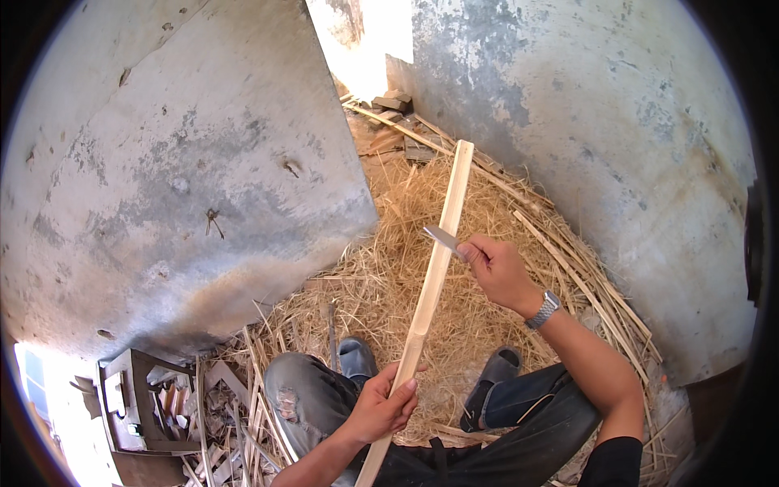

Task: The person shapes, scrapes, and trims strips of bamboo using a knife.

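A long split bamboo strip (434, 280), pale and slightly hollowed with a node partway along, slants from my lap up and away to the right. My left hand (388, 403) grips it near its lower end, fingers wrapped round it. In my right hand (497, 269) is a knife (444, 238), its blade lying across the strip's upper part and pointing left. The fist hides the knife's handle. A metal watch (544, 309) circles my right wrist.
Bamboo shavings (414, 211) cover the floor around my slippers. Long thin strips (584, 280) lie along the right wall (617, 162). A worn panel (195, 162) rises at left. A dark wooden frame (150, 406) and scraps lie at lower left; bricks (393, 101) sit at the far opening.
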Demonstrator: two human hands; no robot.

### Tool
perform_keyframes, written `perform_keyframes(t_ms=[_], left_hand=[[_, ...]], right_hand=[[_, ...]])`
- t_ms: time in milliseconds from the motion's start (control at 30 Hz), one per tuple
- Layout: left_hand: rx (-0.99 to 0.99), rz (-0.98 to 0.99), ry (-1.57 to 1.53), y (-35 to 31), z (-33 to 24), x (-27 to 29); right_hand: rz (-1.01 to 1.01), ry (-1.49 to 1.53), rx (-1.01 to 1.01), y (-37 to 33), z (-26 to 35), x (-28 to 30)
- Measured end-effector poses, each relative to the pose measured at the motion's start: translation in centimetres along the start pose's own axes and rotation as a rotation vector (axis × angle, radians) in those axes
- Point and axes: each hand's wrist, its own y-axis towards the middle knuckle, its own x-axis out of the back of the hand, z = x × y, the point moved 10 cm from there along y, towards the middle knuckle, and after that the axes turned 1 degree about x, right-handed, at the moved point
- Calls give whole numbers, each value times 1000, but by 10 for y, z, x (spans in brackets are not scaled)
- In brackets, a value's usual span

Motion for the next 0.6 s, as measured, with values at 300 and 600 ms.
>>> perform_keyframes(t_ms=[300, 600], left_hand=[[32, -36, -80, 3, -5, -6], [18, -37, -171, 4, -9, 1]], right_hand=[[10, -135, 153, -31, 32, -28], [158, 91, 91, -53, 44, -57]])
